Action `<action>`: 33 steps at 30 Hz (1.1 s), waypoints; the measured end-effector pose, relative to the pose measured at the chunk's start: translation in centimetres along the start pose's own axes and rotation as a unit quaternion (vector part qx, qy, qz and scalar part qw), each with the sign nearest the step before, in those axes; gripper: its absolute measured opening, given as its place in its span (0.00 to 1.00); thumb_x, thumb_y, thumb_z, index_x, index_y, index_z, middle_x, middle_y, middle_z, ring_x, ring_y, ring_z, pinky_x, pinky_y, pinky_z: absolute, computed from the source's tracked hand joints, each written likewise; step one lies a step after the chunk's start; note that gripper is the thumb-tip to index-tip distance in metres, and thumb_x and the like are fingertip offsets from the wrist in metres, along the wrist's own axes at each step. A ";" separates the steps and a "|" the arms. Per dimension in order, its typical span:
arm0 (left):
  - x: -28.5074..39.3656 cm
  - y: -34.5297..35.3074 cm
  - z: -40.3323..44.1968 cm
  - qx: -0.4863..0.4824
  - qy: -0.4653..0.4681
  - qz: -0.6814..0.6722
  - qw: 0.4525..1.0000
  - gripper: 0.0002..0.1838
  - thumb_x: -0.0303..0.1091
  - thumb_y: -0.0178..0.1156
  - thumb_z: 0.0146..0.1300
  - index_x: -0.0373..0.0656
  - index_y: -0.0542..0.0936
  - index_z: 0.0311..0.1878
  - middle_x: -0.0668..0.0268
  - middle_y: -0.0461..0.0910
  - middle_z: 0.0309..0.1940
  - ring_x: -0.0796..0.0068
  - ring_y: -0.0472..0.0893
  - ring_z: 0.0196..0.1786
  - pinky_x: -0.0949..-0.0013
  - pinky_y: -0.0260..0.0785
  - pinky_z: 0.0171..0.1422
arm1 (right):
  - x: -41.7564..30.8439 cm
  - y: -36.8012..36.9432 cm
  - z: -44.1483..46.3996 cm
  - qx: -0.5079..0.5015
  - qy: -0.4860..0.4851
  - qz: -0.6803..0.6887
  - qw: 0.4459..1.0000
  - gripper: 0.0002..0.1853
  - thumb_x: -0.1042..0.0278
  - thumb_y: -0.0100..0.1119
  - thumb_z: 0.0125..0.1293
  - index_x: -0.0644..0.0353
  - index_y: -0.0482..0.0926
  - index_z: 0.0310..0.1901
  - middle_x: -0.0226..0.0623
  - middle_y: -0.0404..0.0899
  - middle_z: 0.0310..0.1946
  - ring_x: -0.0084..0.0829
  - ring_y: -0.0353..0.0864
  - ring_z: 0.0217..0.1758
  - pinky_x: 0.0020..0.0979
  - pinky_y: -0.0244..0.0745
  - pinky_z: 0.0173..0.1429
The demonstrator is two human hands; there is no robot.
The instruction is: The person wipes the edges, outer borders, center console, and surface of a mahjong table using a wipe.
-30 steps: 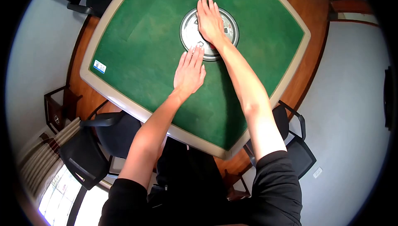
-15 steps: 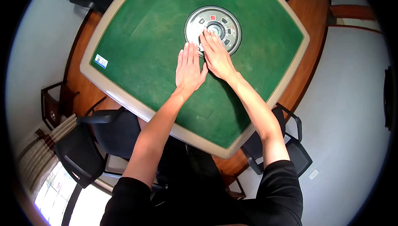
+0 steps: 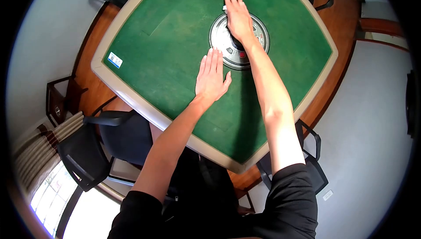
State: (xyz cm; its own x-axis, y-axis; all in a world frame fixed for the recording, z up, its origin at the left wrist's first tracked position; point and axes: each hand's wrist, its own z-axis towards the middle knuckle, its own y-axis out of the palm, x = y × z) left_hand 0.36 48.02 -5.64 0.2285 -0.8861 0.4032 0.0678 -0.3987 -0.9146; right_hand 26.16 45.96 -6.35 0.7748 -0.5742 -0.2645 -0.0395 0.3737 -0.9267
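A round silver control disc (image 3: 219, 48) with buttons, one of them red, is set in the middle of a green-topped mahjong table (image 3: 175, 37). My right hand (image 3: 239, 22) reaches across the disc, fingers stretched forward past its far edge. A bit of a small white thing (image 3: 225, 8) shows at the side of these fingers, mostly covered by the hand; its kind cannot be made out. My left hand (image 3: 211, 76) lies flat on the green cloth with its thumb apart, fingertips at the disc's near left edge, holding nothing.
A pale raised rim (image 3: 144, 105) borders the table, and a white and blue sticker (image 3: 115, 60) is on the cloth at the left. Black chairs (image 3: 125, 136) stand around it. Beyond the right side is a grey wall (image 3: 364, 120); a curtain (image 3: 44, 140) hangs at the lower left.
My right hand has moved forward over the disc, and the white bit has gone with it. The red button went from the disc's far side to its near side. My left hand stays flat.
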 end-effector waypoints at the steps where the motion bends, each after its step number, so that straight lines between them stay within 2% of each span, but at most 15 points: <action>1: 0.0 0.1 0.1 0.008 0.000 0.006 1.000 0.47 0.52 0.56 0.80 0.29 0.54 0.90 0.44 0.52 0.92 0.51 0.51 0.94 0.50 0.42 0.98 | 0.4 -0.1 -0.2 0.009 0.025 0.017 0.999 0.33 0.78 0.56 0.75 0.67 0.69 0.81 0.57 0.63 0.87 0.61 0.60 0.90 0.52 0.59 0.92; 3: 0.2 0.1 -0.1 0.015 0.006 0.011 1.000 0.47 0.52 0.56 0.80 0.29 0.54 0.90 0.44 0.52 0.92 0.51 0.51 0.94 0.50 0.42 0.98 | 0.6 -0.6 -1.2 0.018 0.054 0.024 0.998 0.35 0.82 0.58 0.71 0.68 0.69 0.81 0.60 0.63 0.86 0.62 0.61 0.89 0.53 0.60 0.92; 5: 0.2 0.0 0.1 0.005 -0.001 0.011 1.000 0.47 0.52 0.56 0.81 0.29 0.55 0.89 0.44 0.52 0.92 0.51 0.51 0.94 0.50 0.43 0.98 | -0.1 -0.9 -3.6 0.034 0.031 0.010 0.999 0.38 0.86 0.60 0.65 0.70 0.71 0.79 0.63 0.64 0.85 0.64 0.63 0.88 0.54 0.62 0.91; 10: 0.0 0.7 -0.1 0.021 0.004 0.014 1.000 0.47 0.53 0.56 0.81 0.29 0.55 0.89 0.45 0.54 0.91 0.51 0.51 0.94 0.50 0.42 0.98 | -4.8 -4.2 -13.8 0.024 0.020 0.095 0.995 0.32 0.76 0.61 0.75 0.69 0.71 0.80 0.63 0.65 0.84 0.65 0.65 0.87 0.57 0.63 0.89; 12: -0.2 0.7 0.0 0.018 0.001 0.020 1.000 0.47 0.52 0.56 0.80 0.29 0.56 0.89 0.45 0.56 0.91 0.52 0.52 0.94 0.50 0.42 0.98 | -6.3 -5.7 -16.3 0.009 0.026 0.105 0.994 0.27 0.68 0.64 0.78 0.66 0.77 0.76 0.57 0.69 0.84 0.62 0.67 0.86 0.54 0.67 0.87; 14: -0.1 0.7 -0.1 0.025 0.003 0.020 0.999 0.46 0.52 0.57 0.80 0.29 0.57 0.89 0.46 0.56 0.91 0.52 0.52 0.94 0.49 0.43 0.98 | -6.3 -6.2 -16.8 -0.001 0.028 0.102 0.994 0.23 0.68 0.65 0.77 0.64 0.83 0.70 0.51 0.76 0.80 0.57 0.72 0.83 0.51 0.71 0.84; 17: 0.0 0.4 0.0 0.033 0.001 -0.004 0.999 0.46 0.52 0.57 0.80 0.29 0.56 0.89 0.45 0.56 0.90 0.51 0.52 0.94 0.49 0.44 0.97 | -6.1 -7.4 -13.7 0.031 0.067 0.120 0.990 0.17 0.66 0.68 0.75 0.61 0.89 0.62 0.44 0.88 0.67 0.51 0.82 0.73 0.48 0.77 0.77; 18: 0.0 0.3 0.0 0.032 0.005 0.003 0.999 0.46 0.52 0.57 0.80 0.29 0.57 0.89 0.44 0.56 0.90 0.50 0.52 0.94 0.49 0.43 0.97 | -5.9 -7.5 -12.4 0.006 0.083 0.119 0.989 0.20 0.63 0.69 0.75 0.59 0.88 0.65 0.45 0.85 0.70 0.51 0.79 0.76 0.51 0.71 0.83; 20: 0.0 0.3 0.0 0.031 0.008 0.011 0.999 0.46 0.52 0.57 0.80 0.28 0.57 0.88 0.43 0.56 0.90 0.49 0.53 0.94 0.48 0.43 0.97 | -4.7 -5.9 -10.3 0.042 0.007 0.005 0.999 0.26 0.56 0.66 0.79 0.57 0.83 0.72 0.47 0.78 0.78 0.56 0.71 0.83 0.57 0.62 0.88; 21: 0.1 0.3 0.0 0.029 0.006 0.009 1.000 0.46 0.52 0.57 0.80 0.28 0.56 0.89 0.43 0.55 0.90 0.49 0.53 0.94 0.48 0.43 0.97 | -4.2 -5.0 -9.4 0.043 0.006 0.005 0.999 0.26 0.56 0.66 0.79 0.57 0.83 0.72 0.47 0.78 0.78 0.56 0.71 0.83 0.57 0.62 0.88; 23: 0.2 0.2 0.0 0.027 0.006 0.009 1.000 0.47 0.52 0.57 0.80 0.28 0.56 0.89 0.43 0.55 0.90 0.49 0.53 0.94 0.49 0.43 0.97 | -2.9 -3.0 -7.8 0.015 0.026 -0.027 0.999 0.30 0.51 0.60 0.83 0.57 0.77 0.79 0.49 0.69 0.85 0.62 0.62 0.89 0.61 0.56 0.91; 26: 0.2 0.1 0.0 0.016 0.004 0.014 1.000 0.47 0.51 0.56 0.80 0.28 0.55 0.89 0.43 0.54 0.91 0.49 0.53 0.94 0.49 0.43 0.97 | -0.8 -0.6 -4.8 0.015 0.028 -0.007 0.999 0.31 0.49 0.55 0.86 0.58 0.74 0.81 0.51 0.66 0.86 0.66 0.59 0.89 0.62 0.56 0.91; 30: 0.2 0.0 0.1 0.013 0.005 0.018 1.000 0.47 0.51 0.56 0.80 0.28 0.55 0.89 0.44 0.54 0.91 0.50 0.53 0.94 0.49 0.44 0.97 | 0.3 1.4 -0.9 0.052 0.045 -0.007 0.998 0.29 0.54 0.52 0.87 0.67 0.74 0.78 0.57 0.69 0.83 0.66 0.63 0.88 0.58 0.56 0.92; 31: 0.2 -0.1 0.1 0.010 0.006 0.018 1.000 0.47 0.51 0.56 0.80 0.28 0.55 0.89 0.43 0.54 0.91 0.50 0.53 0.94 0.49 0.44 0.97 | 0.0 1.7 -0.2 0.062 0.053 -0.019 0.996 0.29 0.58 0.52 0.86 0.72 0.74 0.76 0.60 0.71 0.81 0.65 0.64 0.87 0.57 0.58 0.91; 33: 0.0 0.1 0.1 0.014 0.006 0.025 1.000 0.47 0.52 0.57 0.80 0.28 0.55 0.89 0.43 0.55 0.91 0.50 0.52 0.94 0.49 0.44 0.97 | -0.9 2.3 0.3 0.055 0.043 -0.025 0.997 0.28 0.60 0.53 0.85 0.73 0.74 0.76 0.61 0.72 0.81 0.64 0.64 0.87 0.56 0.59 0.91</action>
State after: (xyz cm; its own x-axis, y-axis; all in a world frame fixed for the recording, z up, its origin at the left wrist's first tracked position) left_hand 0.48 47.99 -5.73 0.2212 -0.9074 0.3574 0.0842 -0.3473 -0.9340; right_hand 25.57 47.53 -8.23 0.7175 -0.6518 -0.2455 0.0706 0.4187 -0.9054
